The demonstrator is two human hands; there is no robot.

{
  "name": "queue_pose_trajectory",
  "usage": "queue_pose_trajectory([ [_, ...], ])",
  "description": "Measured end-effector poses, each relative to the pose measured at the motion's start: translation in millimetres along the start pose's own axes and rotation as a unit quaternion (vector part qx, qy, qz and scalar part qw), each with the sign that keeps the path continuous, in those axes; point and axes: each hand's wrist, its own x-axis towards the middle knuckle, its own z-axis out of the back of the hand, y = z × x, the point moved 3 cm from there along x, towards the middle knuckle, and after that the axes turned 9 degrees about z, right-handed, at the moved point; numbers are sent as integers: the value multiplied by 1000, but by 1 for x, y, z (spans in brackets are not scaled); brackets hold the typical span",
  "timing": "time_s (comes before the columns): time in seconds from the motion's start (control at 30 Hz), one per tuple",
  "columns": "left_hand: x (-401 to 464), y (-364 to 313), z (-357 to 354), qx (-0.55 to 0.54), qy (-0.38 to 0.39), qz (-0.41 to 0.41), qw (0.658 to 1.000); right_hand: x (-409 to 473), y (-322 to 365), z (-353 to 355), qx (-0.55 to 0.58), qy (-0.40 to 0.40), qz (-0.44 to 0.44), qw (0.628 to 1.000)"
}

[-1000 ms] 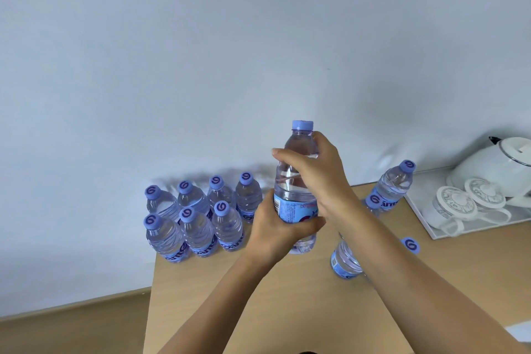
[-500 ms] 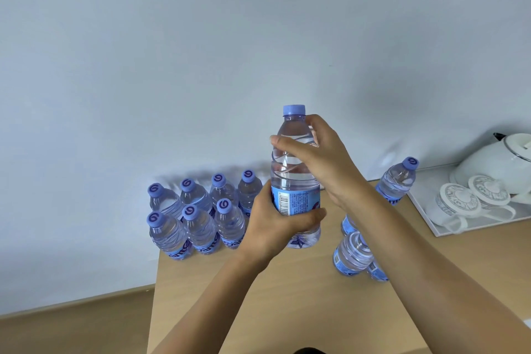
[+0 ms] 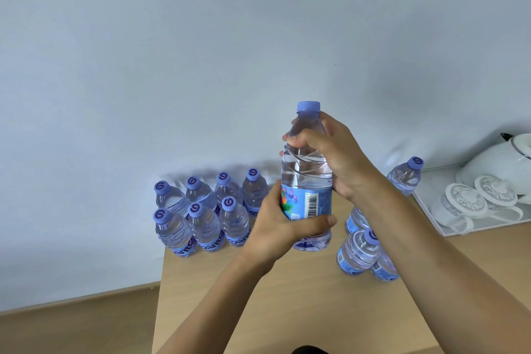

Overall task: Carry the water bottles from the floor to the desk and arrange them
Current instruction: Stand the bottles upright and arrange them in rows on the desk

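I hold one clear water bottle [image 3: 307, 169] with a purple cap and blue label upright above the wooden desk [image 3: 287, 302]. My left hand [image 3: 281, 227] wraps its label and lower body. My right hand [image 3: 333, 158] grips its shoulder just below the neck. Several matching bottles [image 3: 201, 210] stand packed in two rows at the desk's back left corner. Two or three more bottles [image 3: 359, 253] stand to the right, partly hidden by my right forearm. One further bottle [image 3: 406, 175] stands by the wall.
A white tray [image 3: 448, 231] at the back right carries a white kettle [image 3: 494, 158] and two upturned white cups [image 3: 465, 201]. The desk's left edge drops to a wooden floor [image 3: 77, 325]. A pale wall stands right behind the desk.
The held bottle has risen and come toward me, and it has turned so the barcode faces me. Both hands kept their grip.
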Motion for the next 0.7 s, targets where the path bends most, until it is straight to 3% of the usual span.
queue_pose_trajectory([
  [0.1,-2,-3,2,4,-16,-7,1000,-2,2,0,-2,7,4,1000],
  [0.3,-3,-7,1,26,-73,-40,996,-14,-2,-11,-139,-66,55,987],
  [0.43,-5,-5,3,15,-50,-38,998,-14,1,-13,-80,-74,60,992],
  [0.7,-6,-14,7,-41,69,6,997,-7,11,-5,85,35,19,996],
])
